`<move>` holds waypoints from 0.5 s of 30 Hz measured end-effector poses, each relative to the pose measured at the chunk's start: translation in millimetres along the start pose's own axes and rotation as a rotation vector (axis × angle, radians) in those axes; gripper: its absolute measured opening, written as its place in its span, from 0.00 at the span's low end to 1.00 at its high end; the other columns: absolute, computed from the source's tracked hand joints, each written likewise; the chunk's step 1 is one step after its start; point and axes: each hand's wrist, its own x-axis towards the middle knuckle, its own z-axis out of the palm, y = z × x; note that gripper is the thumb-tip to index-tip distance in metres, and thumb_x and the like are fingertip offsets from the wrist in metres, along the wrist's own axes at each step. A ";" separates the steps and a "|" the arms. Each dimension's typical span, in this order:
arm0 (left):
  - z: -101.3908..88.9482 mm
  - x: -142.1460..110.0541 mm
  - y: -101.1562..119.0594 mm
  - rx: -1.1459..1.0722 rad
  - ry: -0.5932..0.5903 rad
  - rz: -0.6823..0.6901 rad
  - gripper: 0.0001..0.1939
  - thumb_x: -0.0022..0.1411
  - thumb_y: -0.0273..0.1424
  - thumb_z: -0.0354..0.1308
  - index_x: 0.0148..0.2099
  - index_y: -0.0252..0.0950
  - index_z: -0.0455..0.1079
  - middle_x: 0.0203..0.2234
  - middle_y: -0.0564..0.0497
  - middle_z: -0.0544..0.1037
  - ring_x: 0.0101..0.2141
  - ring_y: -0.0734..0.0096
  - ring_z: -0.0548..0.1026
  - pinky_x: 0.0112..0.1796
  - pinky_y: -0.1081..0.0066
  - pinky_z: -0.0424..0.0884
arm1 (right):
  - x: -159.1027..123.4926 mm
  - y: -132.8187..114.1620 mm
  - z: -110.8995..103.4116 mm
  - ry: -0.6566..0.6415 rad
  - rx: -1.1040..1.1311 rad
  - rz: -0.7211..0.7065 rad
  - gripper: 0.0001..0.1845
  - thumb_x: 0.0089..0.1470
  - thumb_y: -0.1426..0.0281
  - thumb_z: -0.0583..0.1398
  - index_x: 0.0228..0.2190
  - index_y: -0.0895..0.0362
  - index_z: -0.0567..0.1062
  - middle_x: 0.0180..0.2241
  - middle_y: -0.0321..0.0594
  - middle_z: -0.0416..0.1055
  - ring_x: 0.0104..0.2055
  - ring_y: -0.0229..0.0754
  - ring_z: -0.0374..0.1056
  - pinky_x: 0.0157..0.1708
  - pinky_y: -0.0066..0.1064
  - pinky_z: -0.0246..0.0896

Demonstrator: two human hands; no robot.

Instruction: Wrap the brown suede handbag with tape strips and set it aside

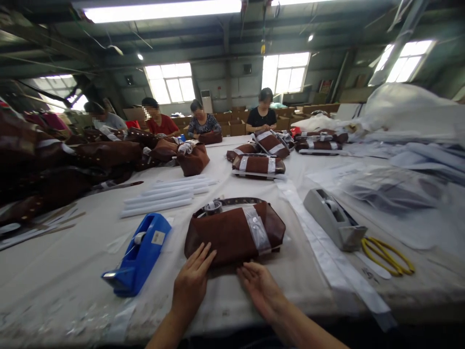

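A brown handbag (221, 232) lies on the white-covered table right before me, its studded strap and a round ring along the far edge. One band of clear wrap (257, 229) crosses its right part. My left hand (192, 276) rests its outstretched fingers on the bag's near left side. Beside the near edge, to the right, my right hand (259, 286) lies with palm turned inward and fingers extended; whether its fingertips touch the bag I cannot tell. Left of the bag stands a blue tape dispenser (143, 254), and on the right a grey tape dispenser (334, 220).
Yellow-handled scissors (387, 257) lie by the grey dispenser. White rolled strips (160, 198) sit behind the blue one. Wrapped brown bags (258, 165) stand farther back, with a large heap of bags (105, 155) at left. Plastic sheets (395, 186) cover the right. Several people sit across the table.
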 end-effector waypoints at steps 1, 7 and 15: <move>1.1 -1.3 -1.3 -0.007 -0.003 -0.009 0.31 0.61 0.16 0.46 0.63 0.40 0.65 0.61 0.50 0.70 0.61 0.61 0.67 0.58 0.56 0.70 | 0.4 0.0 4.3 -0.005 0.026 0.007 0.14 0.32 0.71 0.68 0.23 0.51 0.69 0.30 0.35 0.74 0.41 0.44 0.73 0.56 0.41 0.66; 0.1 -9.8 -0.3 -0.102 0.038 -0.070 0.35 0.62 0.18 0.47 0.69 0.43 0.55 0.62 0.48 0.68 0.62 0.60 0.66 0.60 0.50 0.66 | -9.1 -18.2 35.8 -0.187 -0.268 -0.009 0.15 0.35 0.75 0.65 0.31 0.56 0.76 0.33 0.36 0.77 0.46 0.48 0.71 0.57 0.43 0.61; 9.1 -9.0 8.6 -0.036 0.101 -0.109 0.38 0.67 0.31 0.54 0.73 0.40 0.43 0.66 0.42 0.61 0.64 0.51 0.63 0.61 0.48 0.61 | -27.2 -27.3 66.7 -0.311 -0.036 0.097 0.27 0.36 0.75 0.68 0.43 0.53 0.75 0.42 0.35 0.78 0.46 0.43 0.73 0.51 0.36 0.66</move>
